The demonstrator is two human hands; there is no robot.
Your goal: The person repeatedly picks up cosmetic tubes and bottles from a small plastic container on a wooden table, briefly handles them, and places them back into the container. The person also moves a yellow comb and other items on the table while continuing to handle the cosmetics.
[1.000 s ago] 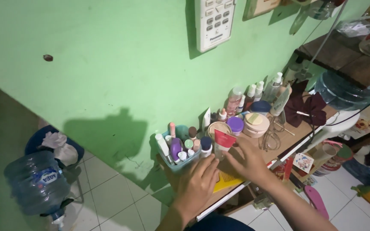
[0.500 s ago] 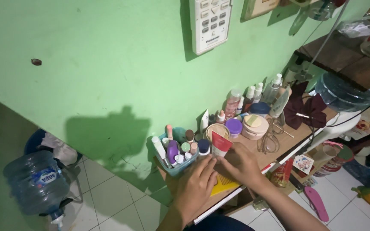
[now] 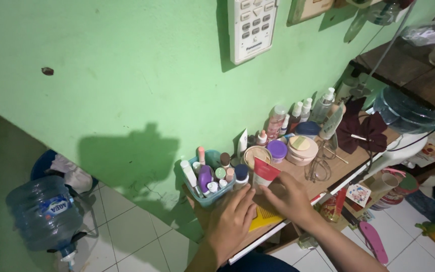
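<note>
my left hand (image 3: 231, 221) covers part of the yellow card (image 3: 265, 217) | my right hand (image 3: 289, 196) hides the red tube's (image 3: 265, 171) base | remote (image 3: 251, 27) cut off at top edge | labels on the bottles (image 3: 298, 113) too small to tell

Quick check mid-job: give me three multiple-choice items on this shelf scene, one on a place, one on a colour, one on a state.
1. The teal organiser bin sits where?
A. at the shelf's left end
B. on the floor
C. beside the water jug

2. The upright tube by the hands is
A. blue
B. red
C. black

3. The left hand is
A. clenched round a bottle
B. flat, fingers spread on the shelf
C. raised to the wall

Answers: 1 A, it stands at the left edge; 2 B, the tube's body is red; 3 B, palm down, gripping nothing.
</note>
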